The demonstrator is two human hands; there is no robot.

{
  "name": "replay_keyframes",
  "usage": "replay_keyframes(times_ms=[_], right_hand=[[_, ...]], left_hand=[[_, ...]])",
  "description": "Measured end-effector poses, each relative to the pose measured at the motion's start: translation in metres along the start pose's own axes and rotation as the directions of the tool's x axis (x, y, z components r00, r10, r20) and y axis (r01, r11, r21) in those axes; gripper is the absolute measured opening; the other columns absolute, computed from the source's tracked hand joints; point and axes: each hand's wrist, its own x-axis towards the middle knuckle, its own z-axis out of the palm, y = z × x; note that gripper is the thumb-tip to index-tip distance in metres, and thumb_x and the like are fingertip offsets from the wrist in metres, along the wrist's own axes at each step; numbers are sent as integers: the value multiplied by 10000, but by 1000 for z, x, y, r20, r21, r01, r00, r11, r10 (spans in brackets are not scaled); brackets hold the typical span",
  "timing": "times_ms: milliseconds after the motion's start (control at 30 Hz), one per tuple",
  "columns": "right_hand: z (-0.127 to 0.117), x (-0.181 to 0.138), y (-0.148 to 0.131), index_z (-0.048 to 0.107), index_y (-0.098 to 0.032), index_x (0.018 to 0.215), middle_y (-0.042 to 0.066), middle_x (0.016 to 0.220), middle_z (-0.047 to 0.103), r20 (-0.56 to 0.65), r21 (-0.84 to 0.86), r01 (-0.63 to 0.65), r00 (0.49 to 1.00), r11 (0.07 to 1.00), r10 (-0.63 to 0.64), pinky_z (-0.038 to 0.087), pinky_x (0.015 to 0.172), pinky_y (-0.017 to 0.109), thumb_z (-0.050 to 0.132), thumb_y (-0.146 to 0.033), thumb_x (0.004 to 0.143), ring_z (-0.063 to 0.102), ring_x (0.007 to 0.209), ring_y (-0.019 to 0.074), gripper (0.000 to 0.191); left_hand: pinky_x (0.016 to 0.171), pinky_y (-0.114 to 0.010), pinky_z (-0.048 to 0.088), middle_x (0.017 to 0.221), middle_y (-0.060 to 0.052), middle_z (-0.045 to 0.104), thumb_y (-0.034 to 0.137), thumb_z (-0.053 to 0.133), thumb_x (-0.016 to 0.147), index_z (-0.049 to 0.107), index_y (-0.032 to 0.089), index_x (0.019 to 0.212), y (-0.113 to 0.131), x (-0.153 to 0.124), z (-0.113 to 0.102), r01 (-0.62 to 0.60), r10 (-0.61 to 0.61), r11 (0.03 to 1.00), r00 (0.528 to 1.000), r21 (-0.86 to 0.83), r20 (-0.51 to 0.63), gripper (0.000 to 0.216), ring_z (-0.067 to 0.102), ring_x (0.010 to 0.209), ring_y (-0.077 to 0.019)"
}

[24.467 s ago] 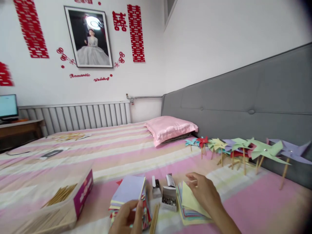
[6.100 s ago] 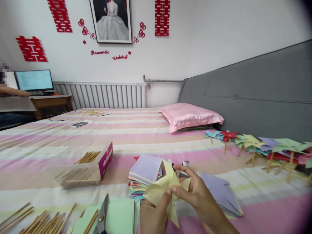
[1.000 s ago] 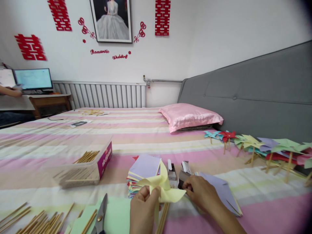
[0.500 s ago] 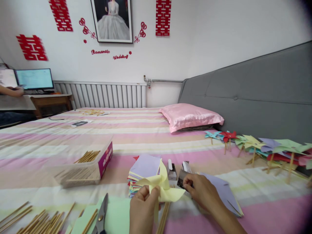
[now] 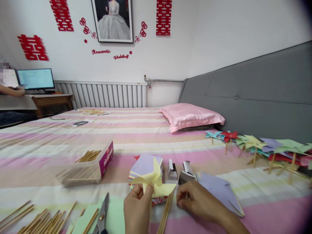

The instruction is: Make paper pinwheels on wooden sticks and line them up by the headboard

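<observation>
– Where's the yellow pinwheel (image 5: 155, 182)?
– Pinched in the left hand (image 5: 139, 205), above the bed (image 5: 136, 130); the right hand (image 5: 196, 200) is curled, apart from it, near a small box (image 5: 186, 177); whether it grips anything, I can't tell.

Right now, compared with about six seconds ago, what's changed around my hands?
Your right hand let go of the yellow paper pinwheel and shifted slightly right, beside the nearest small box; whether it grips anything is unclear. Your left hand alone holds the pinwheel, now a little farther left. The scissors, clear container and pink pillow stayed put.
</observation>
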Motion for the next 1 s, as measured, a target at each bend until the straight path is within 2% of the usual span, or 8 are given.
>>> replay_keyframes(times_ms=[167,300,500,633,700,800,900,1000], right_hand=[[7,1,5,686,-193,668,3,647,671,35,-57,39,999,998,-37,346,537,188,479,-84,638,579,623,133,236],[6,2,5,667,-192,687,-15,558,606,-9,-50,8,1000,999,-9,337,509,184,448,-78,642,548,535,113,251],[3,0,-1,657,-189,689,-11,579,607,-23,-30,-14,1000,999,14,323,483,176,516,-115,603,539,560,120,181],[6,1,-2,681,-204,709,-8,612,634,-14,-24,23,1000,999,-24,330,498,177,522,-134,623,542,573,119,194],[10,3,1,682,-202,661,-8,580,627,-34,-53,30,999,998,-32,316,492,180,506,-127,631,535,557,115,194],[14,8,7,671,-193,650,-10,527,610,-91,-92,-27,996,995,18,298,480,184,488,-109,631,525,517,110,202],[14,10,9,664,-184,652,0,554,626,-151,-123,-59,988,991,40,295,481,190,491,-113,640,535,530,115,187],[10,9,6,670,-179,653,12,595,642,-152,-114,-38,988,993,20,308,494,196,485,-151,683,553,566,126,189]], left_hand=[[416,-183,289,432,64,531,235,658,586,631,127,699,-2,1,0,11,-11,1000,1000,-6,17,159,408,414,-74],[445,-189,326,465,49,565,250,670,575,643,122,715,-2,1,0,15,-14,999,1000,-35,20,192,467,457,-95],[408,-188,282,414,64,530,235,680,556,622,135,613,-1,-1,0,-3,3,999,1000,-37,8,129,408,388,-76],[417,-188,301,443,52,555,226,687,543,615,134,620,-2,-1,1,9,-7,999,1000,-54,24,140,435,409,-84],[431,-185,317,466,44,574,228,691,540,613,132,635,-2,0,1,18,-17,998,999,-61,28,156,452,429,-87],[429,-175,311,458,49,566,238,689,548,607,130,627,-2,0,2,16,-15,998,1000,-58,19,157,432,424,-74],[426,-173,306,449,50,562,245,685,552,604,130,618,-3,0,1,12,-11,998,1000,-57,21,155,420,423,-71],[437,-172,321,483,33,595,258,689,547,612,123,636,-2,-1,0,14,-12,998,1000,-63,27,179,453,454,-82]])
